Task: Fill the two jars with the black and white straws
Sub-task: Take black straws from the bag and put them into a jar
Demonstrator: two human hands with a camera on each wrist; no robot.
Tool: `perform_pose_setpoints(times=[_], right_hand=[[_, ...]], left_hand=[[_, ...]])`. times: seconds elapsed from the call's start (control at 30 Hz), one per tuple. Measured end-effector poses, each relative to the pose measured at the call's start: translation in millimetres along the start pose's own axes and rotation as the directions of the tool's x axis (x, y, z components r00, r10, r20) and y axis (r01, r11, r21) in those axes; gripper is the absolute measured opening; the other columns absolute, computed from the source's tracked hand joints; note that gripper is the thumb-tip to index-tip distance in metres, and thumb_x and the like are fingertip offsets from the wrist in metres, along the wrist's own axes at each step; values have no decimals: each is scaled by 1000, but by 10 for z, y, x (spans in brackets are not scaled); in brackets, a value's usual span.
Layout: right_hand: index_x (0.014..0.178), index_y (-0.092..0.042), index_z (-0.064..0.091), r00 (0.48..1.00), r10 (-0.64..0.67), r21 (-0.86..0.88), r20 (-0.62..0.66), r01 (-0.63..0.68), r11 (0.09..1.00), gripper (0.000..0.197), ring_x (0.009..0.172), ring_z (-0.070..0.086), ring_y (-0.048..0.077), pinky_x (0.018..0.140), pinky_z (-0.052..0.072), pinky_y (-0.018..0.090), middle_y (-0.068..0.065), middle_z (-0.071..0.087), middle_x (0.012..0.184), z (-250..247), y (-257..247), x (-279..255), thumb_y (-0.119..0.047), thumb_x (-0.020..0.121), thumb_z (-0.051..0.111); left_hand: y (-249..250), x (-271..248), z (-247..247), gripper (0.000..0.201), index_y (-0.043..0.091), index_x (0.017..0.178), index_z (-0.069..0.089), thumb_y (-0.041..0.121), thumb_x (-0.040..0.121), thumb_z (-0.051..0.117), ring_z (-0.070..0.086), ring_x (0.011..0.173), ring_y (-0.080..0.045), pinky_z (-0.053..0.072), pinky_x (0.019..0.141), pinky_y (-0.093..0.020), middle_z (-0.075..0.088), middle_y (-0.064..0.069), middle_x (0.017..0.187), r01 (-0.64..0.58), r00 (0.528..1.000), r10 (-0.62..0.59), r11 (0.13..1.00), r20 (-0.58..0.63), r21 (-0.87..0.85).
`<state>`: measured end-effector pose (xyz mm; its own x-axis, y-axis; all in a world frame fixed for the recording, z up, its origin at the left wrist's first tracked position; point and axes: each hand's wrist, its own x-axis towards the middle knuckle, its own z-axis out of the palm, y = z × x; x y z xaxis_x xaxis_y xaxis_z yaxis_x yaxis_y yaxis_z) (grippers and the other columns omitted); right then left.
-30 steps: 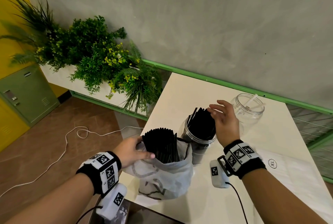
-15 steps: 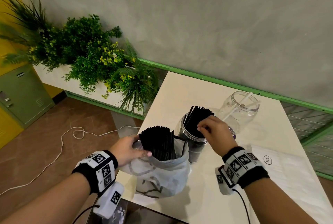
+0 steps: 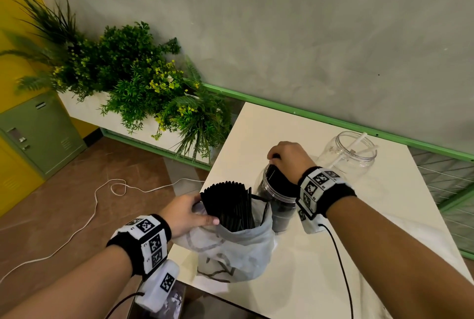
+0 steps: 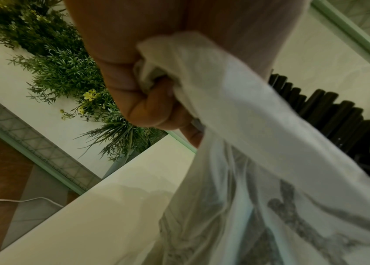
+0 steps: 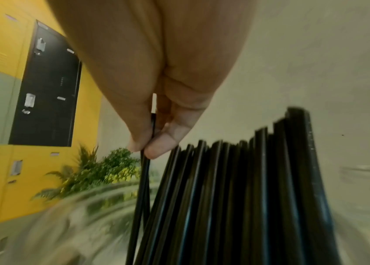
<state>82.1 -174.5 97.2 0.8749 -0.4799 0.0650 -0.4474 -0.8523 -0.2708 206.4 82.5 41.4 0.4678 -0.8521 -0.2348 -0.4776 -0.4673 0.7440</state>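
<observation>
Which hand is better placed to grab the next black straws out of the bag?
Probably the right hand: it pinches only a thin straw at the black-straw jar, beside the bag. The left hand grips the bag's edge, steadying it.

The room is evenly lit, soft and a bit dim — no hard shadows, only a faint one under the plastic bag (image 3: pixel 238 249) on the glossy white table (image 3: pixel 320 280), which carries a pale sheen. The head view bends at its edges. Both wrist views are warmer, softer — the clear jar's rim (image 5: pixel 93 206) smears into blur, and the palm close to each lens is out of focus.
</observation>
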Motion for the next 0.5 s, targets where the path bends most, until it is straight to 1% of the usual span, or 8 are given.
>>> perform_pose_setpoints(times=[0.07,0.13,0.17,0.23,0.3,0.37,0.4,0.5], right_hand=[[105,-8,68,997,36,3,-64,-36,999,18,101,58,28,87,42,30,11,65,105,-102,55,108,-10,89,60],[107,-10,66,995,62,-25,-74,-64,998,20,102,56,29,86,44,33,11,65,106,-177,113,211,-12,88,61],[110,-11,65,997,63,-71,-48,-67,995,21,105,55,29,87,44,33,11,64,108,-187,138,246,-14,89,61],[117,-17,63,997,66,-186,49,-56,981,25,111,50,29,92,43,35,8,61,116,-134,198,287,-20,92,59],[120,-21,62,984,105,-206,146,-74,976,26,116,49,30,96,43,39,6,59,122,-46,258,277,-23,96,53],[117,-18,64,973,138,-113,183,-118,987,26,114,53,29,95,44,37,8,61,123,27,316,250,-20,99,44],[114,-17,64,974,155,-45,166,-149,988,27,111,55,29,93,44,36,9,63,121,51,336,232,-18,100,42],[107,-12,64,982,188,137,2,-187,973,27,104,56,31,87,44,34,11,65,111,103,353,141,-18,100,38]], left_hand=[[-5,4,0,46,26,112,60,39,72,78,57,101,-7,42,79,-20,63,11,104,-2,1000,2,1000,5,-3],[-11,16,3,43,30,108,58,39,72,78,57,102,-8,44,83,-22,63,10,105,0,1000,0,1000,10,-10],[-9,19,2,41,32,105,57,39,71,78,58,102,-8,44,84,-23,64,9,105,-1,1000,1,1000,10,-7],[-1,23,-1,38,36,101,54,40,71,78,58,100,-9,44,84,-23,64,9,103,0,1000,0,1000,8,9],[9,25,-8,38,36,101,53,40,72,77,58,101,-10,44,84,-24,64,8,104,0,1000,0,1000,8,15],[1,24,-8,38,36,101,53,41,72,77,59,102,-11,45,85,-24,65,6,106,0,1000,0,1000,12,12],[-3,23,-5,38,35,101,54,41,72,77,59,102,-12,45,86,-24,66,4,107,0,1000,0,1000,13,10],[-21,16,4,42,30,108,57,41,72,77,59,102,-13,45,84,-24,66,2,108,6,1000,-6,1000,12,9]])
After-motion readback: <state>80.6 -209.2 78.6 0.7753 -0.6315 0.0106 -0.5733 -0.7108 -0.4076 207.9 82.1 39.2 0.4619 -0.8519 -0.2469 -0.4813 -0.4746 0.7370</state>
